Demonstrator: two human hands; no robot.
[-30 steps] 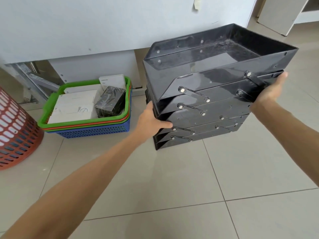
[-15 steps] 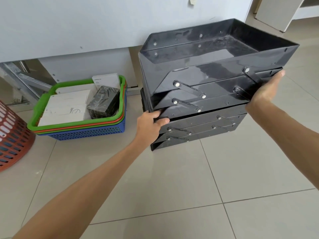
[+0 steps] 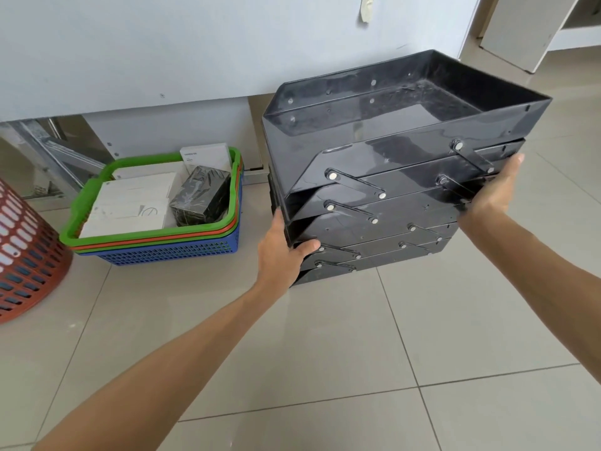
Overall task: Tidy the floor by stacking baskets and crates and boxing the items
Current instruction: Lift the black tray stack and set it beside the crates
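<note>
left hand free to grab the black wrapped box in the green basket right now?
Probably not yet: the left hand grips the stack of black plastic trays. Once it lets go, the black wrapped box lies uncovered in the green plastic basket, with bare floor between.

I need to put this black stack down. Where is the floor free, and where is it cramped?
Free: the tiles in front of the black stack, and right of it. Cramped: the strip between the stack and the nested baskets, where the left hand sits; the red basket fills the left edge.

Two hands hold a stack of black trays (image 3: pixel 390 177) on the floor: left hand (image 3: pixel 281 252) grips one end, right hand (image 3: pixel 494 193) presses the other.
</note>
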